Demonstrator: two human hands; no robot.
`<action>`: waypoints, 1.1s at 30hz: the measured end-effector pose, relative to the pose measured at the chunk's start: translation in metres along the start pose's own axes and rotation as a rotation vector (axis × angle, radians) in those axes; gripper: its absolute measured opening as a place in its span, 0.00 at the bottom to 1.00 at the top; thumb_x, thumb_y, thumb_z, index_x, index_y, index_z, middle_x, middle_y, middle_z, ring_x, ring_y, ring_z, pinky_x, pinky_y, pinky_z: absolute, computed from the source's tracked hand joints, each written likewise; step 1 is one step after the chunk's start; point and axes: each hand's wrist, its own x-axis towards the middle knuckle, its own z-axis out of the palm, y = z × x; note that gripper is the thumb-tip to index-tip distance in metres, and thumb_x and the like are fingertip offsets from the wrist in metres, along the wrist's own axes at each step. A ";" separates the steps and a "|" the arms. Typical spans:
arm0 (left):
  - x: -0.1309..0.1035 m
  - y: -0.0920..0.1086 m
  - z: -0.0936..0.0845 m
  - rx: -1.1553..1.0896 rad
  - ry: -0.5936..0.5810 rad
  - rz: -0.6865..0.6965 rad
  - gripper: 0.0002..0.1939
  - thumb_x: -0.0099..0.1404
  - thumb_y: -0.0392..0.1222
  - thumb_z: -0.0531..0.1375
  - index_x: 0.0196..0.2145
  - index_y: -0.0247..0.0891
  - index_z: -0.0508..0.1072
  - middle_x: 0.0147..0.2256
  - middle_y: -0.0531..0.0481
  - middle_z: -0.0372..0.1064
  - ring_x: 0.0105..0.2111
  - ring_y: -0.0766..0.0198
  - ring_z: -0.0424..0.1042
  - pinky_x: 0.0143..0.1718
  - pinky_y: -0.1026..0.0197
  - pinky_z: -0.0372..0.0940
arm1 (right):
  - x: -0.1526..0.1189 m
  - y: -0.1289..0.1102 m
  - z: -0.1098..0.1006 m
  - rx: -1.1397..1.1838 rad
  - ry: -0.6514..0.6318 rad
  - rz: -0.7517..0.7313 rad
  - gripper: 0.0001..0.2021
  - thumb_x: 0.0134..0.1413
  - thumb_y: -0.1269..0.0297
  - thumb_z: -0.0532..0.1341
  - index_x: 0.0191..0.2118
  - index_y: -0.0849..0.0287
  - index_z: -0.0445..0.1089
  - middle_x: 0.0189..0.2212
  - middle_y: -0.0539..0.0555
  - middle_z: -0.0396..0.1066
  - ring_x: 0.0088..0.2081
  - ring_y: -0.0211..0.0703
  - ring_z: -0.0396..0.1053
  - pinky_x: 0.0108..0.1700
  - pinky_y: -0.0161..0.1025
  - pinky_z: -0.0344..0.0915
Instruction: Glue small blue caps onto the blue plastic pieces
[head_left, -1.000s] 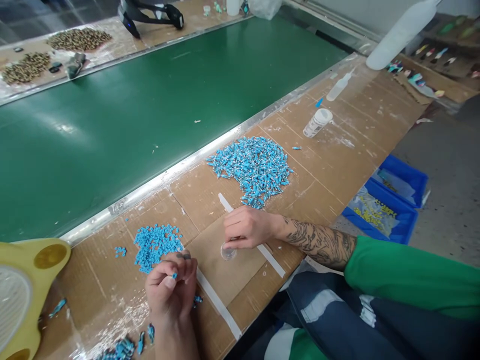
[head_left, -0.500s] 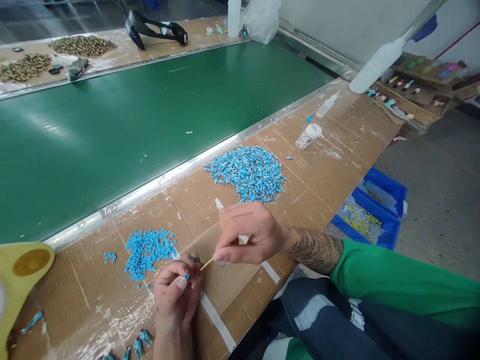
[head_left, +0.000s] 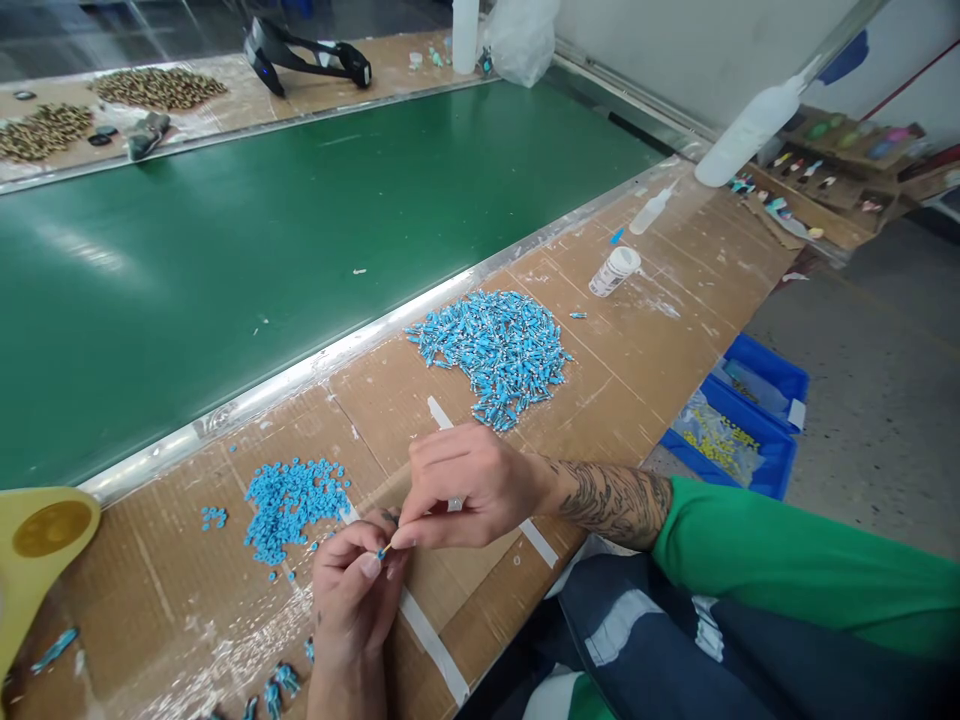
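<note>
My left hand point(head_left: 351, 590) is closed, pinching a small blue piece point(head_left: 380, 555) between thumb and forefinger; its full shape is hidden by the fingers. My right hand point(head_left: 474, 487) is closed around a thin wooden toothpick point(head_left: 387, 547), whose tip touches or nearly touches the blue piece. Just left of my hands lies a heap of small blue rings point(head_left: 289, 505). Beyond my right hand is a large pile of tiny blue figures point(head_left: 499, 345). Several blue figures point(head_left: 276, 690) stand or lie near my left forearm.
A green conveyor belt point(head_left: 300, 230) runs beyond the cardboard-covered table point(head_left: 637, 350). A white tub point(head_left: 615, 271) and squeeze bottle point(head_left: 651, 211) sit at the right. Blue bins point(head_left: 750, 460) hold yellow pieces below the table. A yellow object point(head_left: 45, 545) stands at the left edge.
My right hand has moved left and down, bringing the toothpick to the blue piece in my left hand. Specks on the green belt have shifted left.
</note>
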 end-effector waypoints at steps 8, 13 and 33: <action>0.000 0.000 -0.001 -0.025 0.010 0.000 0.09 0.51 0.43 0.69 0.23 0.38 0.75 0.19 0.54 0.60 0.21 0.68 0.59 0.23 0.64 0.58 | -0.005 0.002 -0.011 -0.069 -0.013 0.020 0.18 0.66 0.55 0.53 0.31 0.61 0.70 0.26 0.52 0.67 0.31 0.35 0.63 0.38 0.35 0.59; 0.000 0.000 -0.001 -0.044 0.033 -0.016 0.11 0.50 0.44 0.69 0.21 0.38 0.73 0.18 0.55 0.54 0.21 0.68 0.57 0.21 0.66 0.56 | -0.026 0.017 -0.012 -0.295 -0.093 -0.004 0.19 0.66 0.56 0.54 0.27 0.61 0.69 0.23 0.50 0.66 0.29 0.36 0.61 0.35 0.36 0.56; -0.001 0.000 -0.009 -0.083 0.060 -0.011 0.12 0.49 0.44 0.70 0.21 0.37 0.72 0.18 0.54 0.56 0.21 0.69 0.57 0.19 0.67 0.56 | 0.033 0.097 -0.057 -0.974 -0.293 0.521 0.11 0.57 0.69 0.56 0.35 0.70 0.74 0.37 0.65 0.74 0.42 0.52 0.66 0.46 0.46 0.61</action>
